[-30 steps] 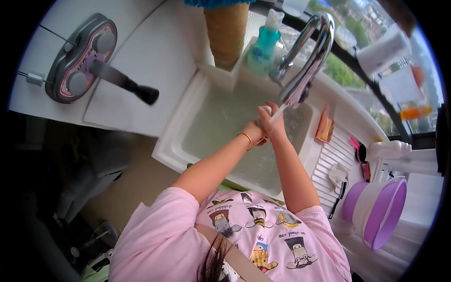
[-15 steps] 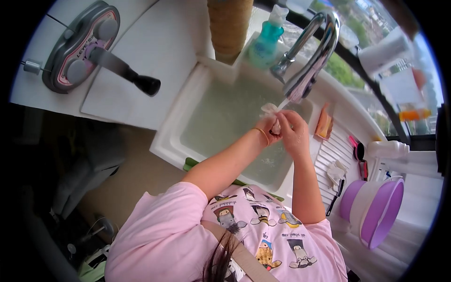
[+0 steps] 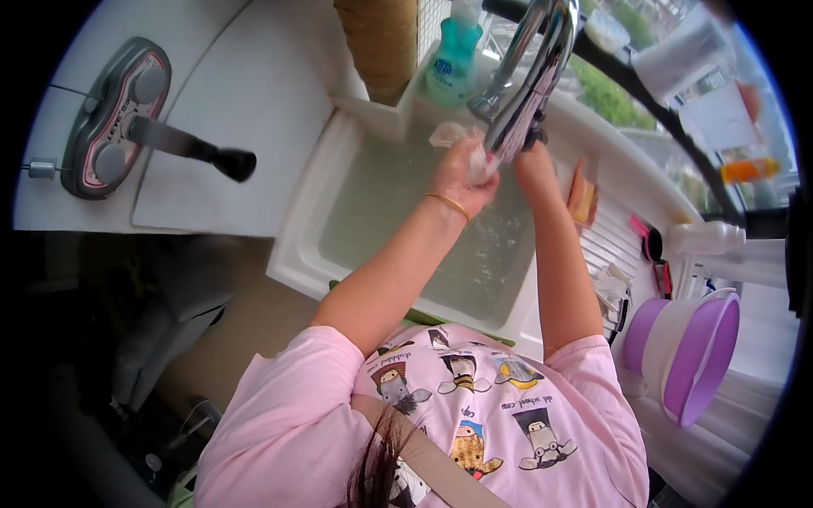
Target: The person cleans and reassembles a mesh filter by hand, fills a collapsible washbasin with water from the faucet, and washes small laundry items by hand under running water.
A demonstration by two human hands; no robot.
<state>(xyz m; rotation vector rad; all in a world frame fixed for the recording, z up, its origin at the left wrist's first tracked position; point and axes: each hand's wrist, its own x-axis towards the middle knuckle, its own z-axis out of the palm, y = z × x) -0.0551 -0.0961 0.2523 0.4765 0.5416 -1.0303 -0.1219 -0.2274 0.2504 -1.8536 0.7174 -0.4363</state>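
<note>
My left hand (image 3: 462, 178), with a thin yellow bracelet on its wrist, is closed around a wet, whitish bunched cloth (image 3: 483, 167). A thin pale flap of it sticks out beyond the hand. Both are beside the chrome faucet (image 3: 530, 97), above the sink. My right hand (image 3: 535, 168) is raised at the faucet head's right side, near a dark knob; its fingers are mostly hidden there, so I cannot make out their grip. Cloudy water (image 3: 368, 212) lies in the white sink (image 3: 296, 254), with bubbles and ripples below my hands.
A teal soap bottle (image 3: 455, 68) and a brown cylinder (image 3: 385, 51) stand behind the sink. A grey LEYE device (image 3: 118, 118) lies on the left counter. To the right are an orange packet (image 3: 583, 199), a ribbed drainboard (image 3: 605, 245) and a purple-white bucket (image 3: 699, 364).
My hands, together below the spout before, have separated. The left has moved up and left with the cloth; the right has risen to the faucet. The view has shifted slightly.
</note>
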